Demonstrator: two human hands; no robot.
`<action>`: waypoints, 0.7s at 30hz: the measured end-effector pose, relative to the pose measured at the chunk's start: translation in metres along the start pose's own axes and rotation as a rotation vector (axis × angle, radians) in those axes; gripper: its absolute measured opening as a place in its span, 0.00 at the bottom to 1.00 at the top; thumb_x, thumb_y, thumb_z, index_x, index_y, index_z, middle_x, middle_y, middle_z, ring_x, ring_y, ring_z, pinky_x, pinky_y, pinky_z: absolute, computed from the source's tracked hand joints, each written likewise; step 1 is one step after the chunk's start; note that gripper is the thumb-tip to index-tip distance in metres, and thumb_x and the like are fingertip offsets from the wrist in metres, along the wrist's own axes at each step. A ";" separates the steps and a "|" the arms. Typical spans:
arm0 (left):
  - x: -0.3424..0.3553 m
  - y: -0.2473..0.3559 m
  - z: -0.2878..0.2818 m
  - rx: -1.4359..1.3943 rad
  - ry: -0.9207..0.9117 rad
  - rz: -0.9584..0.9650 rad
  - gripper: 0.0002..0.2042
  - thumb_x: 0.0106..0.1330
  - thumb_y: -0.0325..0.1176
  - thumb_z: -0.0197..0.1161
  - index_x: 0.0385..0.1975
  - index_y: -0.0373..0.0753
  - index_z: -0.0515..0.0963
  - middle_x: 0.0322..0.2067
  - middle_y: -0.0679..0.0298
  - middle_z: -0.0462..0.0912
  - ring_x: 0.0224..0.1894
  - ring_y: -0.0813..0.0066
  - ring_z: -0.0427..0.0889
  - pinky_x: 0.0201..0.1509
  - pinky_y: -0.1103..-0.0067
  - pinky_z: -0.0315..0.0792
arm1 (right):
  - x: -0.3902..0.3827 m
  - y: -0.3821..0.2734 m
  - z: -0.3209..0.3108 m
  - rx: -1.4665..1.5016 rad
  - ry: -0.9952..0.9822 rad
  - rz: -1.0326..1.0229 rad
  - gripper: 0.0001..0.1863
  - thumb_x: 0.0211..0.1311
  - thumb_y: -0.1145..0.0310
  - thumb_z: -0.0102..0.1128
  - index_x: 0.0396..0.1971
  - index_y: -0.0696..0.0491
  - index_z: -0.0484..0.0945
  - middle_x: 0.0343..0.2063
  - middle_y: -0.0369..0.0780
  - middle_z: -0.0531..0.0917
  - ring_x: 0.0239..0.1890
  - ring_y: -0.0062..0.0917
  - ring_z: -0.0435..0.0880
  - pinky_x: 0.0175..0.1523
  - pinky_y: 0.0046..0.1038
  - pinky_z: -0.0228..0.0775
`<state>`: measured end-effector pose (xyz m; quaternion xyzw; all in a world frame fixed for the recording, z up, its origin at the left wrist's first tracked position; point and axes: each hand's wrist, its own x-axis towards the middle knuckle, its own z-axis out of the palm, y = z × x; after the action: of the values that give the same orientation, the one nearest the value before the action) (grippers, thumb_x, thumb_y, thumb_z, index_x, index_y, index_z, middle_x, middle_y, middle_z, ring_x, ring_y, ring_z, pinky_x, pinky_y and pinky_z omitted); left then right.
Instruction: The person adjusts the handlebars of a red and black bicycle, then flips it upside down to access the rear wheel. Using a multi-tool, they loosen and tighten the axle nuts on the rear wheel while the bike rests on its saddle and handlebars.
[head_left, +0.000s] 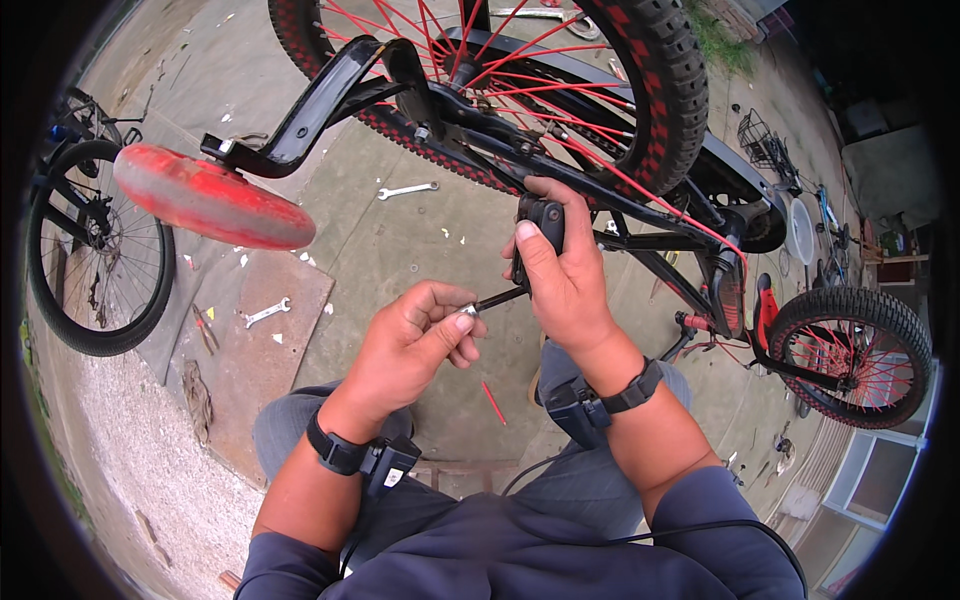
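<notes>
Gripped in my right hand (570,275) is a black folding multi-tool (541,222), with one dark bit (500,298) swung out toward the left. My left hand (420,335) pinches a small silvery metal part (469,311) at that bit's tip; its exact kind is too small to tell. Just beyond both hands stands an upturned black bicycle with a red-spoked rear wheel (560,75). A red training wheel (215,197) hangs on a black bracket (300,125) at its left side.
A wrench (408,190) lies on the ground under the bicycle. Another wrench (267,312) and red-handled pliers (206,330) rest on a rusty plate (300,350) at left. A red stick (494,403) lies below my hands. A second bicycle's wheel (75,250) stands far left.
</notes>
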<state>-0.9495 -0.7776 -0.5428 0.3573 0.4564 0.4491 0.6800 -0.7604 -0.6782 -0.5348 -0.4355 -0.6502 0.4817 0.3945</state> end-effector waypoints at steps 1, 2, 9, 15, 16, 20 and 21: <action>0.001 -0.001 0.000 -0.010 -0.008 -0.003 0.12 0.79 0.29 0.56 0.56 0.30 0.74 0.40 0.56 0.85 0.36 0.76 0.85 0.39 0.79 0.80 | 0.000 0.001 -0.001 -0.059 0.003 -0.048 0.23 0.78 0.64 0.54 0.67 0.54 0.66 0.41 0.38 0.77 0.35 0.18 0.79 0.38 0.23 0.77; 0.001 0.000 0.001 -0.039 -0.002 -0.034 0.12 0.80 0.30 0.56 0.55 0.30 0.74 0.40 0.56 0.85 0.36 0.76 0.85 0.39 0.79 0.81 | -0.001 0.001 -0.002 -0.118 0.009 -0.097 0.22 0.78 0.65 0.55 0.66 0.54 0.66 0.41 0.39 0.77 0.34 0.17 0.79 0.38 0.23 0.76; 0.005 -0.008 0.006 -0.256 0.029 -0.173 0.13 0.80 0.33 0.57 0.54 0.30 0.75 0.38 0.57 0.85 0.33 0.75 0.85 0.36 0.79 0.81 | 0.004 -0.010 -0.002 -0.289 0.016 -0.536 0.24 0.67 0.74 0.62 0.62 0.57 0.71 0.47 0.48 0.77 0.44 0.38 0.79 0.50 0.35 0.73; 0.005 -0.018 0.013 -0.064 0.088 -0.034 0.12 0.80 0.31 0.56 0.54 0.30 0.75 0.38 0.58 0.85 0.32 0.76 0.85 0.36 0.79 0.80 | -0.002 -0.007 0.009 -0.291 0.074 -0.475 0.23 0.66 0.74 0.61 0.60 0.57 0.71 0.47 0.48 0.76 0.45 0.39 0.78 0.51 0.35 0.73; 0.005 -0.019 0.014 -0.045 0.094 -0.026 0.11 0.80 0.31 0.56 0.54 0.30 0.75 0.37 0.58 0.85 0.32 0.76 0.85 0.36 0.79 0.80 | -0.002 -0.006 0.009 -0.289 0.079 -0.469 0.22 0.67 0.73 0.61 0.60 0.57 0.71 0.47 0.48 0.76 0.45 0.38 0.78 0.52 0.35 0.73; 0.009 -0.015 0.015 -0.094 0.167 0.006 0.12 0.81 0.32 0.55 0.54 0.30 0.76 0.36 0.60 0.84 0.32 0.77 0.84 0.36 0.80 0.80 | -0.006 -0.003 0.011 -0.203 0.093 -0.311 0.19 0.73 0.70 0.58 0.60 0.58 0.71 0.47 0.44 0.76 0.46 0.30 0.78 0.54 0.31 0.72; 0.012 -0.013 0.014 -0.113 0.217 0.028 0.12 0.81 0.32 0.56 0.54 0.30 0.76 0.35 0.60 0.84 0.31 0.78 0.83 0.36 0.80 0.80 | -0.006 -0.001 0.010 -0.187 0.080 -0.273 0.20 0.74 0.69 0.57 0.61 0.58 0.70 0.47 0.43 0.77 0.46 0.27 0.78 0.54 0.29 0.73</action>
<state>-0.9300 -0.7721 -0.5535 0.2744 0.4961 0.5196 0.6393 -0.7682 -0.6872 -0.5364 -0.3969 -0.7291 0.3431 0.4395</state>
